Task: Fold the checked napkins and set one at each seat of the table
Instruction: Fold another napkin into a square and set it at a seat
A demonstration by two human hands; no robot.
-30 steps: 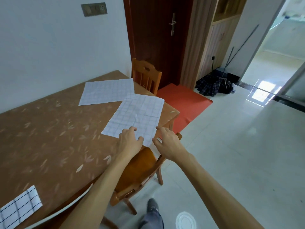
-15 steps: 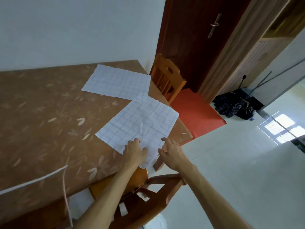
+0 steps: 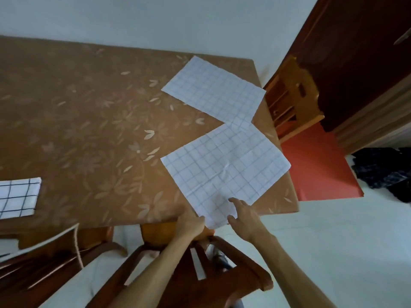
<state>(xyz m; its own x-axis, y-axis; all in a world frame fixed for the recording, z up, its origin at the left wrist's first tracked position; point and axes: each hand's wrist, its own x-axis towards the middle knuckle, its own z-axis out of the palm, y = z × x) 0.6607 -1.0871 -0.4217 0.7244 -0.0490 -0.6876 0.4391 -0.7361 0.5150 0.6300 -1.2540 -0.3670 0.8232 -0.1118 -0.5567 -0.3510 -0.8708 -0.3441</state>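
Two pale checked napkins lie unfolded on the brown flower-patterned table (image 3: 89,121). The near napkin (image 3: 224,167) reaches over the table's front edge; the far napkin (image 3: 215,92) touches its far corner. My left hand (image 3: 191,221) pinches the near napkin's overhanging corner at the table edge. My right hand (image 3: 244,216) rests on that same corner, fingers spread on the cloth. A folded napkin with dark checks (image 3: 17,196) lies at the left edge.
A wooden chair (image 3: 222,274) stands under my arms, tucked at the table's front edge. Another chair (image 3: 293,96) stands at the table's right end, before a dark door. A red mat (image 3: 318,165) and a dark bundle (image 3: 387,172) lie on the floor.
The camera has tilted further down and left, bringing the folded dark-checked napkin back into view. Both hands stay at the near napkin's corner, which now hangs a little farther over the edge.
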